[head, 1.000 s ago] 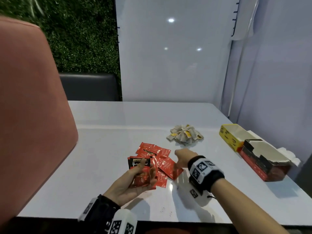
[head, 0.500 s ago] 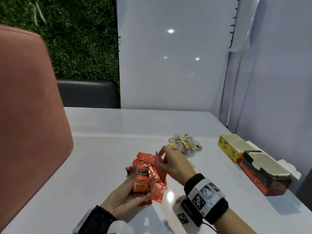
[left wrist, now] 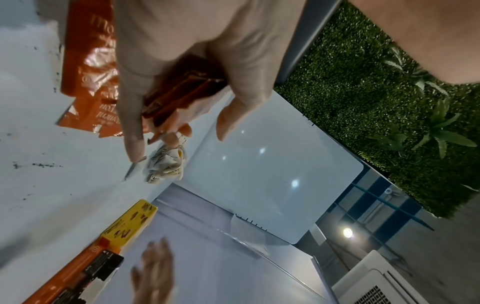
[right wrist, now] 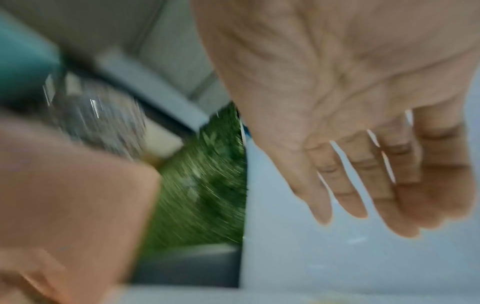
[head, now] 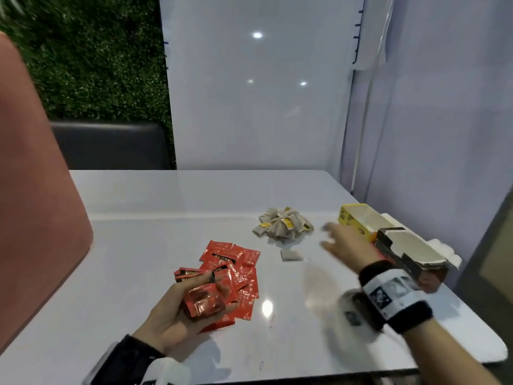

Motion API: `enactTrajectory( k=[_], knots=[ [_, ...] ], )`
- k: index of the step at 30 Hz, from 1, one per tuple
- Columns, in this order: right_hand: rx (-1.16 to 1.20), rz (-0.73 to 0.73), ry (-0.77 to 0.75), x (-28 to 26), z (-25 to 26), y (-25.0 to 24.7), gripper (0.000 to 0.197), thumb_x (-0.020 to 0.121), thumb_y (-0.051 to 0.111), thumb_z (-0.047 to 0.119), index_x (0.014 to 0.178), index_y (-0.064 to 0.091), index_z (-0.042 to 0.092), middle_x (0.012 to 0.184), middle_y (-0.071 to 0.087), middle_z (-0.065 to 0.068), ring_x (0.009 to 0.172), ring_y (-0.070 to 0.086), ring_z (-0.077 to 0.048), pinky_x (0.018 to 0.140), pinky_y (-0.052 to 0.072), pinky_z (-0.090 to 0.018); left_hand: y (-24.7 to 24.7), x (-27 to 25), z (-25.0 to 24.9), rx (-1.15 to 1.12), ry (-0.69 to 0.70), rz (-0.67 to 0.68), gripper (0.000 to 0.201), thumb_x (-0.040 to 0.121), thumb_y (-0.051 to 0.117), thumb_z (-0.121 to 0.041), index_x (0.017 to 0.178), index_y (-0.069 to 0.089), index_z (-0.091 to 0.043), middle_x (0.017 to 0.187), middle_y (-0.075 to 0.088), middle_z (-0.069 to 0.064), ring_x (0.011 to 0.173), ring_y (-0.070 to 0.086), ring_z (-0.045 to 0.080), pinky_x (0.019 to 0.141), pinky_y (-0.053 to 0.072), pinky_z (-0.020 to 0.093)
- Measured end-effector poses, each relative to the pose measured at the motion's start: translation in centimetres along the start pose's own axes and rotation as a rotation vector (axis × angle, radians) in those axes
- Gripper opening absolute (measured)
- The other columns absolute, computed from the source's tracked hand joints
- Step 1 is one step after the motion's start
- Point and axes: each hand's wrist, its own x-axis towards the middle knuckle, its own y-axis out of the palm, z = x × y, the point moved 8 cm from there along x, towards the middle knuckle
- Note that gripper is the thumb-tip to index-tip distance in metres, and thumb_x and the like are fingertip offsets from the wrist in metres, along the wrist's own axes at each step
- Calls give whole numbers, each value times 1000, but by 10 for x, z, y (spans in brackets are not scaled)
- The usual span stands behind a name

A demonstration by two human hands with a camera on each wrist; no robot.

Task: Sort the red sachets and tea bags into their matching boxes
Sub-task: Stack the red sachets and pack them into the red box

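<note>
The left hand point(head: 177, 309) grips stacked red sachets point(head: 204, 300) at lower centre; the right hand point(head: 344, 245), fingers spread and empty, must next collect another.

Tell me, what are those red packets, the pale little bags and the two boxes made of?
Red sachets: glossy foil or plastic film, judging by crinkles and bright glare. Tea bags: matte, paper-like mesh, soft and crumpled. Yellow box and red-and-black box: printed cardboard, with pale bare insides and folded flaps.
</note>
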Motion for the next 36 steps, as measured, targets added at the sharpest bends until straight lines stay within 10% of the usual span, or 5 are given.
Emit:
enactTrajectory(
  k=[7,12,19,23,36],
  knots=[
    [-581,-108,375,-48,-113,-42,40,85,49,36,125,47,37,102,55,2,95,53,-23,86,43,-29,2,-3,1,38,-27,29,85,43,81,9,124,54,7,96,64,18,79,64,27,66,57,35],
    [-400,9,174,-83,-77,-23,12,91,50,20,99,47,28,80,40,7,60,32,0,51,24,-8,-2,-3,1,25,-28,10,75,47,73,12,120,56,11,103,63,24,83,65,32,69,58,39],
    [-268,104,-237,-96,4,18,6,95,40,38,98,41,32,93,51,12,85,47,-7,62,30,-13,6,-12,-2,55,-46,10,65,44,86,7,106,67,8,95,65,26,80,68,35,68,59,46],
    [-247,75,-309,-78,31,38,14,98,32,27,103,44,28,96,54,7,83,40,-15,64,27,-19,9,-13,-6,99,13,-41,38,77,59,-1,114,62,7,88,64,23,74,65,31,62,60,40],
    [-245,87,-420,5,41,51,11,96,40,15,103,47,18,98,59,-3,89,54,-22,69,30,-25,5,-10,-2,213,-2,-40,22,73,67,-4,91,72,8,89,64,24,73,65,30,55,58,34]
  ],
)
